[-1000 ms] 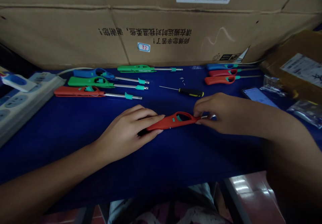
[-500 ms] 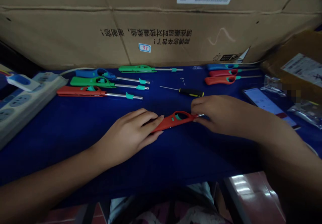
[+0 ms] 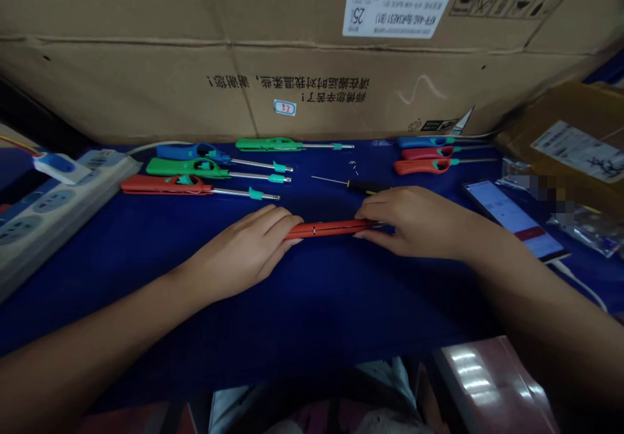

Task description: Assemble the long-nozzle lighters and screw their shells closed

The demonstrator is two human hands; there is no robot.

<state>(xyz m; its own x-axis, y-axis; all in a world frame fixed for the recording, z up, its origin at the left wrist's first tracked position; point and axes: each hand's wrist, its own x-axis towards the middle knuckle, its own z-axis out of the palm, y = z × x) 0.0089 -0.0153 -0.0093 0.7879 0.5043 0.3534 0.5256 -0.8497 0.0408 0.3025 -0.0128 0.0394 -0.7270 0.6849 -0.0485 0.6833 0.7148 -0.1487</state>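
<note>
Between my two hands I hold a red gas lighter (image 3: 327,229), turned edge-on so that the seam along its narrow side shows. My left hand (image 3: 248,245) is closed round its butt end. The fingers of my right hand (image 3: 409,223) pinch the other end, where the metal tube begins, and hide most of that tube. Just beyond my right hand lies a screwdriver (image 3: 363,186) with a black and yellow handle, partly covered by the fingers. A few tiny screws (image 3: 354,165) are scattered behind it on the blue tabletop (image 3: 312,317).
Red, green and blue lighters (image 3: 166,185) lie in a row at left, beside a power strip (image 3: 53,203). Another green lighter (image 3: 270,144) rests by the cardboard box (image 3: 160,89). Several more lighters (image 3: 423,166), a phone (image 3: 517,219) and a brown package (image 3: 570,128) are at right.
The red lighter has been rolled from its broad side onto its edge, so the trigger opening no longer shows. Both hands keep their hold. The camera view has tilted up slightly.
</note>
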